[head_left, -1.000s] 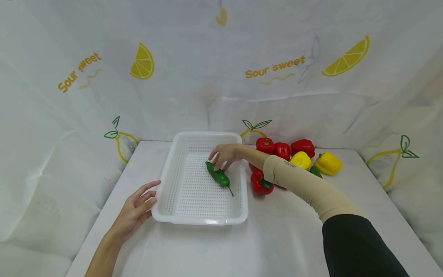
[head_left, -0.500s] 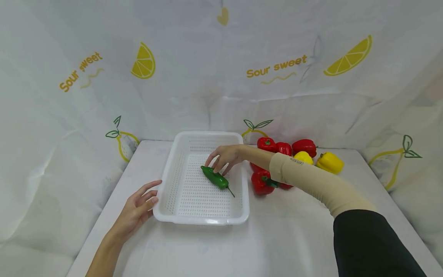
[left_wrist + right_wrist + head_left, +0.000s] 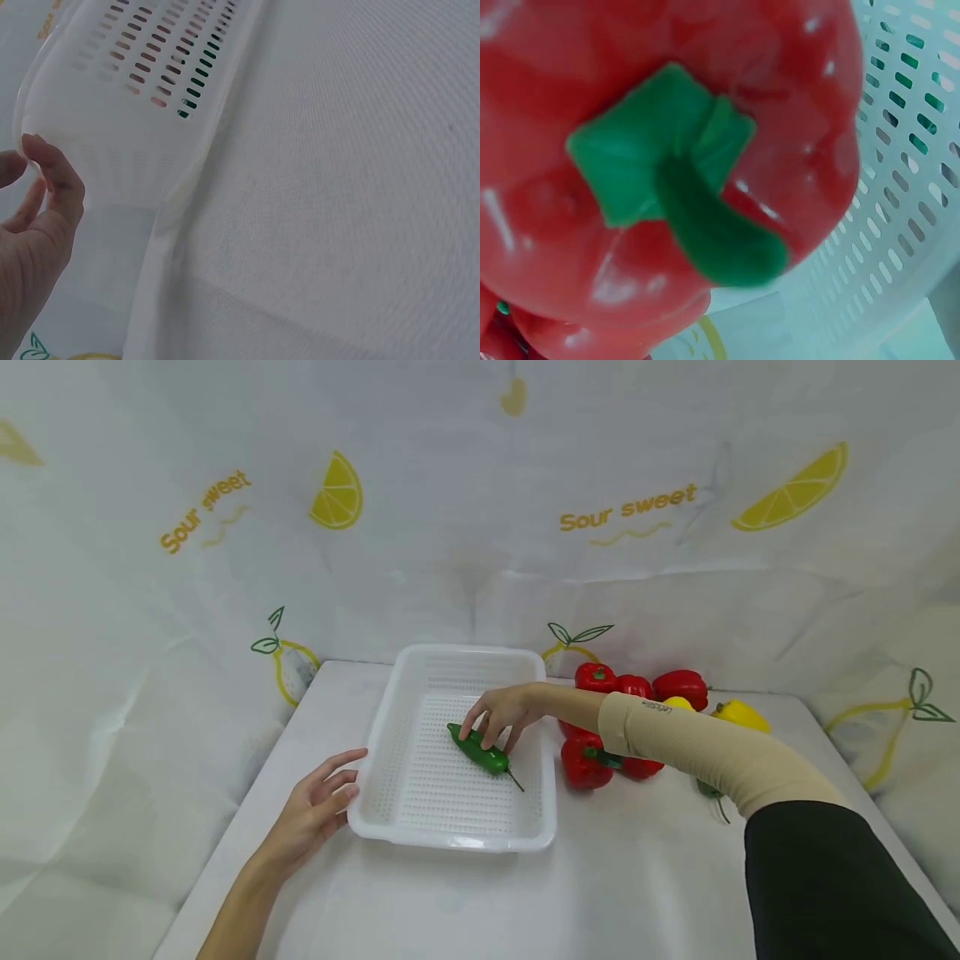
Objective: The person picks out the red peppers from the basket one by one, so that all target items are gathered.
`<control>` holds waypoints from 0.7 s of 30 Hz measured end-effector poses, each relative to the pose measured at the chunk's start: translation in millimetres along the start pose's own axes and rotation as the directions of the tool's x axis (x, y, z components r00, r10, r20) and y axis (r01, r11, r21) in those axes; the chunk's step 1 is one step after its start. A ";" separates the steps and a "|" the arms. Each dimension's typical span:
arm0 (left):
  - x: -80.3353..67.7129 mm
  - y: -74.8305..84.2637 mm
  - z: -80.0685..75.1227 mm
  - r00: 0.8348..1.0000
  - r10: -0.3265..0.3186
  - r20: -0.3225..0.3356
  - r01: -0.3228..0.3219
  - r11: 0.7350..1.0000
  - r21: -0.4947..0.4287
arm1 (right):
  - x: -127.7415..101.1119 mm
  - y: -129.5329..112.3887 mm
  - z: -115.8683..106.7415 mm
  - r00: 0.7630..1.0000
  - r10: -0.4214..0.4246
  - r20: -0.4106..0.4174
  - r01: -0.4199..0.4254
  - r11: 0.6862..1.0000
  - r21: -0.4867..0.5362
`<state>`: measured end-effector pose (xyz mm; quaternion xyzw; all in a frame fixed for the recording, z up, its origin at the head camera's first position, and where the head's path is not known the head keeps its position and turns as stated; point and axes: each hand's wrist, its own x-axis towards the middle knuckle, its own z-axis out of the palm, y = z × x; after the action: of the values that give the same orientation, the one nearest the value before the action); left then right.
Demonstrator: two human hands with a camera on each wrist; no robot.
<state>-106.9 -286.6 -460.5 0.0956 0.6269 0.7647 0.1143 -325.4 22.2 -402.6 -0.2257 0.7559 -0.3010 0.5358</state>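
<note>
A long green chili pepper [image 3: 491, 762] lies slanted in the white plastic basket [image 3: 450, 839]. My right hand [image 3: 510, 708] reaches in from the right and pinches it, fingertips along its upper part; its thin stem points toward the near right. My left hand [image 3: 315, 810] is at the basket's left rim, where thumb and finger pinch the edge in the left wrist view. A red bell pepper [image 3: 802, 112] with a green stem fills the right wrist view, hiding the right hand there. The basket's slotted wall [image 3: 112, 150] shows in the left wrist view.
Several red bell peppers [image 3: 587, 762] lie right of the basket. Yellow bell peppers [image 3: 741, 716] sit behind the right sleeve [image 3: 697, 743], partly hidden. Another green pepper [image 3: 708, 789] peeks out below that sleeve. A white printed cloth [image 3: 450, 568] hangs behind the table.
The head view has swung slightly left. Within the basket, the right hand and the chili pepper have shifted a little to the left and nearer. The left hand keeps its place at the rim.
</note>
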 end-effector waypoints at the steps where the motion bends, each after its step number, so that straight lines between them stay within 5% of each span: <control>1: 0.7 -0.2 0.5 1.000 -0.001 0.001 0.001 1.000 -0.002 | 0.7 1.0 -0.2 1.000 0.004 -0.004 -0.004 1.000 -0.002; 21: 0.2 -1.7 -0.6 1.000 -0.004 -0.011 0.004 1.000 0.001 | 6.0 4.9 5.8 1.000 0.005 0.029 -0.003 0.998 -0.055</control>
<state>-107.2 -286.8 -462.3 0.0900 0.6283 0.7646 0.1123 -321.9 20.5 -411.5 -0.2432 0.7566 -0.2757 0.5407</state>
